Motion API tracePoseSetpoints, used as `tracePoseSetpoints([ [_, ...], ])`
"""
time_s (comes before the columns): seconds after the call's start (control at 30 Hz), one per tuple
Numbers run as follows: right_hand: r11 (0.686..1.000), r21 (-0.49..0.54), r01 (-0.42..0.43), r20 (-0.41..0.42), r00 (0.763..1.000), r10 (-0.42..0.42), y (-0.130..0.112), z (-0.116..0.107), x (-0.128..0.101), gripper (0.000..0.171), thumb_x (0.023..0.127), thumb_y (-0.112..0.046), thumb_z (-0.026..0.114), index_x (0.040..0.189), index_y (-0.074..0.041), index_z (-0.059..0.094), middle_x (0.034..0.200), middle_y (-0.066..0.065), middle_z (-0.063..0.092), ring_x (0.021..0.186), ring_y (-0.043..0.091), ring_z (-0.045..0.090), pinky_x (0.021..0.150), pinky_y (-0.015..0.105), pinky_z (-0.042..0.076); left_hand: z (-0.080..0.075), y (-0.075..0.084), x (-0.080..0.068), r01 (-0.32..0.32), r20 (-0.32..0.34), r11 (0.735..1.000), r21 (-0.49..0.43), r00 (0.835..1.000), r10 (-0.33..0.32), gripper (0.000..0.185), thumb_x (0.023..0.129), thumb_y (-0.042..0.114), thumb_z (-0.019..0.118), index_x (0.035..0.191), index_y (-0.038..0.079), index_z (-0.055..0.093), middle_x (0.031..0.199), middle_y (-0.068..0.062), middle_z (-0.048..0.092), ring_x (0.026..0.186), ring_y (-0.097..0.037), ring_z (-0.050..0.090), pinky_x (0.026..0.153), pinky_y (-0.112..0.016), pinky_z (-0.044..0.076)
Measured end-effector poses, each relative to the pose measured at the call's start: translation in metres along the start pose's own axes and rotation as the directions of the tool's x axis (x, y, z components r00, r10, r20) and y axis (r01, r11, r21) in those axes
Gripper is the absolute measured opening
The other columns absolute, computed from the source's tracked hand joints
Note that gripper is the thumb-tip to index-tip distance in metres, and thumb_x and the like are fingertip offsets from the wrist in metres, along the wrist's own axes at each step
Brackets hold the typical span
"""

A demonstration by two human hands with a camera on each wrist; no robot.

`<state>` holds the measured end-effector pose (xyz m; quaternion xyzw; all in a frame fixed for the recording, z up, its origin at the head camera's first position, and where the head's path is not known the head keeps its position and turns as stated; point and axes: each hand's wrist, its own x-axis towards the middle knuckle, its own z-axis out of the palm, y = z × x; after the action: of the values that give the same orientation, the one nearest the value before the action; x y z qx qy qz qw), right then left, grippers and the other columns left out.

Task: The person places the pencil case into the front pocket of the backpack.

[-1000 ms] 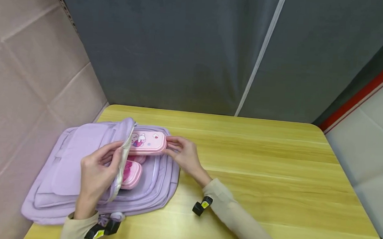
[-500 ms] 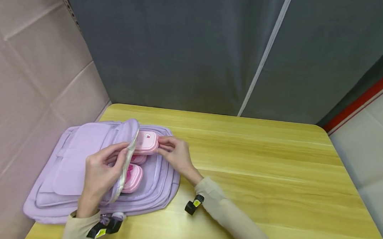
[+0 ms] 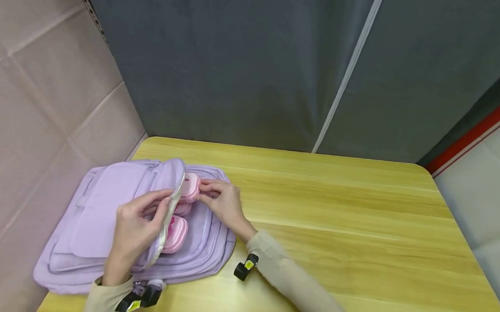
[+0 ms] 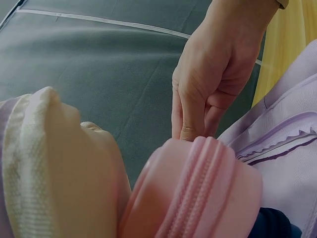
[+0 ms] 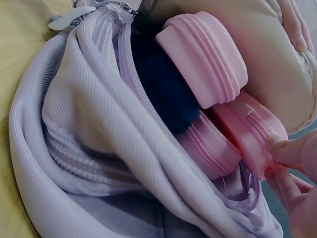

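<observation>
A lavender backpack (image 3: pixel 101 205) lies on the table with its mouth toward the right. My left hand (image 3: pixel 140 225) pinches the rim of its raised flap (image 3: pixel 174 204), whose cream lining shows in the right wrist view. With fingertips and thumb, my right hand (image 3: pixel 224 204) holds the outer end of a pink zippered pencil case (image 3: pixel 190 187); the rest of that case is inside the bag. Another pink pencil case (image 3: pixel 175 236) pokes out nearer the front, and a third pink case (image 5: pixel 213 148) sits lower between them. Beside these is a dark blue item (image 5: pixel 168 94), mostly hidden.
The yellow wood-grain table (image 3: pixel 334 234) extends to the right of the bag. A grey curtain (image 3: pixel 237 71) hangs behind it, and a pale panelled wall (image 3: pixel 46 119) stands close on the left. Zipper pulls (image 5: pixel 126 7) hang at the bag's opening.
My right hand has moved left, sliding the pencil case deeper under the flap, so only its end shows now. My left hand keeps its pinch on the flap, shifted slightly right.
</observation>
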<state>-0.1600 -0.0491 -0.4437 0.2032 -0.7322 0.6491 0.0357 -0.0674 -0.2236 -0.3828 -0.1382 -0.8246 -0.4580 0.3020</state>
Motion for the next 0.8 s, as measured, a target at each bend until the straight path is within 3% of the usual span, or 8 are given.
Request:
tracePoseSetpoints([
  [0.33,0.997,-0.07,0.012,-0.015,1.0,-0.013,0.009,0.003,0.0,0.022,0.078,-0.008,0.086,0.097,0.001,0.079,0.111,0.014,0.076,0.106,0.026,0.074,0.086,0.014,0.058,0.005,-0.007,-0.003,-0.031,0.03,0.997,0.067,0.999,0.029,0.023,0.083,-0.014,0.069,0.101,-0.003,0.077,0.092,-0.02,0.077,0.085,0.015,0.066,0.068,-0.009,0.058],
  [0.43,0.999,-0.032,-0.006,0.018,1.0,0.007,0.01,0.0,0.0,0.023,0.081,-0.005,0.084,0.101,0.003,0.078,0.115,0.016,0.075,0.108,0.028,0.073,0.087,0.016,0.059,0.008,-0.008,-0.004,-0.025,0.034,0.997,0.068,0.999,0.023,0.023,0.083,-0.014,0.069,0.101,-0.003,0.077,0.092,-0.019,0.077,0.085,0.013,0.068,0.069,-0.009,0.058],
  [0.6,0.999,0.002,-0.053,0.091,0.994,0.052,0.011,-0.016,-0.002,0.026,0.088,0.009,0.071,0.114,0.008,0.072,0.116,0.022,0.073,0.108,0.032,0.072,0.088,0.019,0.06,0.023,-0.007,-0.006,-0.078,0.071,0.978,0.196,0.995,0.065,0.019,0.083,-0.003,0.074,0.101,0.002,0.077,0.094,-0.011,0.078,0.083,-0.01,0.076,0.076,-0.014,0.06],
  [0.8,0.996,-0.08,-0.044,0.066,0.997,0.049,0.01,-0.041,-0.005,0.032,0.09,0.016,0.057,0.118,0.009,0.07,0.115,0.024,0.073,0.108,0.034,0.072,0.094,0.023,0.059,0.043,-0.001,-0.012,-0.161,0.137,0.914,0.373,0.984,0.118,0.023,0.081,0.002,0.077,0.103,-0.004,0.072,0.103,-0.017,0.072,0.095,-0.036,0.071,0.089,-0.045,0.059],
])
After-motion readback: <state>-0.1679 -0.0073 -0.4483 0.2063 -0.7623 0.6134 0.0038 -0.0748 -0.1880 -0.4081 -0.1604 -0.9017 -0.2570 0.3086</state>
